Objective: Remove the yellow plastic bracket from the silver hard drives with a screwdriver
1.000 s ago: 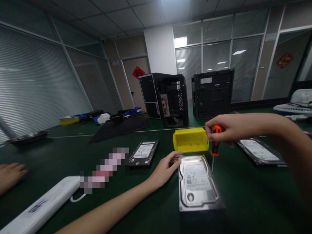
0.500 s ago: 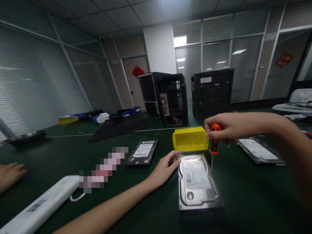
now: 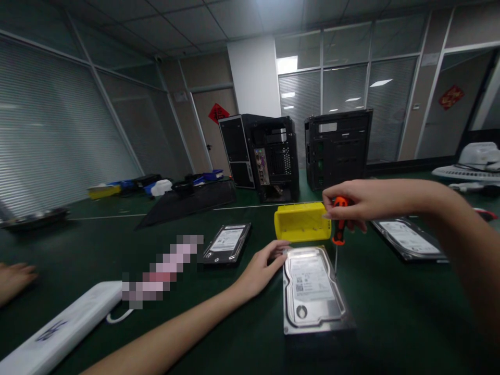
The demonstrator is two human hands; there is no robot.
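A silver hard drive (image 3: 313, 291) lies label up on the green table, straight in front of me. My left hand (image 3: 261, 270) rests against its far left corner, fingers curved on the edge. My right hand (image 3: 353, 202) is closed round the top of an orange-handled screwdriver (image 3: 339, 228). The screwdriver stands upright with its tip at the drive's far right corner. A yellow plastic bin (image 3: 301, 223) sits just behind the drive.
Two more hard drives lie on the table, one at left (image 3: 226, 245) and one at right (image 3: 408, 239). Two open black computer cases (image 3: 273, 159) stand at the back. A white device (image 3: 58, 330) and another person's hand (image 3: 13, 278) are at left.
The view has shifted slightly. My right hand and the screwdriver have edged a little left; my left hand stays on the drive.
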